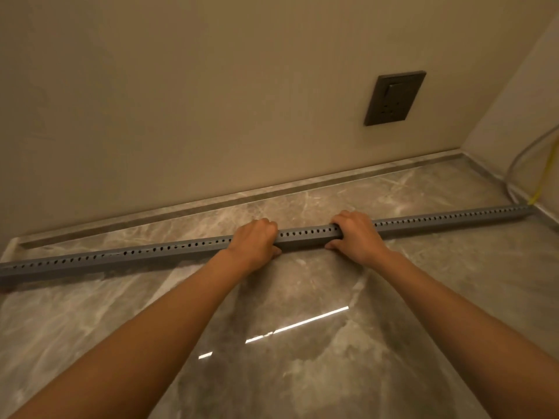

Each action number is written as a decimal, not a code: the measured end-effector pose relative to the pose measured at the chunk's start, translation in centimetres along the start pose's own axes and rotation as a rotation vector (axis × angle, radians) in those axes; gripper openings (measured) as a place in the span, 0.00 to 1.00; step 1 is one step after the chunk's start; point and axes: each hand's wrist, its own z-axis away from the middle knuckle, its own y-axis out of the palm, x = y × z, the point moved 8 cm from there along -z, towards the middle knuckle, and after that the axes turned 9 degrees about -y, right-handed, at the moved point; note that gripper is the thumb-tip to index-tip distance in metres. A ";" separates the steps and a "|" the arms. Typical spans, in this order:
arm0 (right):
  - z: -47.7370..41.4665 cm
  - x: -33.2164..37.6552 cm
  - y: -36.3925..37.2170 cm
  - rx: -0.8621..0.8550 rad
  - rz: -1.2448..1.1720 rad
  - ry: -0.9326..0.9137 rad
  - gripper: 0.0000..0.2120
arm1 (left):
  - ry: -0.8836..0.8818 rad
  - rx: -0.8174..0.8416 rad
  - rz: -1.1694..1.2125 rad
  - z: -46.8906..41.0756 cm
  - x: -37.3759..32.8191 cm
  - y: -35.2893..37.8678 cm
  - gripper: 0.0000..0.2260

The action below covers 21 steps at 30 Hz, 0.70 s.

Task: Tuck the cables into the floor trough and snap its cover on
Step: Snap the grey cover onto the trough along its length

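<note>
A long grey trough (305, 237) with a row of small holes along its top lies across the marble floor, running from the left edge to the right corner. My left hand (255, 240) grips it near the middle, fingers curled over the top and thumb on the near side. My right hand (355, 234) grips it a little further right in the same way. A yellow cable (544, 173) and a pale cable (520, 158) come down the right wall and reach the trough's right end. Whether the top piece is a separate cover I cannot tell.
A dark wall socket with a switch (394, 98) sits on the beige wall above the floor. A low stone skirting (272, 192) runs along the wall base behind the trough. Glossy marble floor (287, 343) spreads out in front of me.
</note>
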 end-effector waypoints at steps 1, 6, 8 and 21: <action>0.3 -1.1 -0.2 -0.014 -0.001 0.020 0.17 | 0.007 0.009 0.002 -0.3 -1.0 0.1 0.15; -0.2 -2.0 -0.2 -0.003 -0.006 -0.030 0.14 | -0.011 0.027 -0.035 -1.5 -2.3 0.4 0.15; -0.7 -1.8 -0.3 0.020 -0.004 -0.035 0.15 | -0.019 0.048 -0.043 -1.8 -1.9 0.4 0.15; 0.3 -5.5 -1.7 -0.200 -0.014 0.218 0.22 | 0.171 -0.214 -0.078 -2.9 -3.0 -1.3 0.13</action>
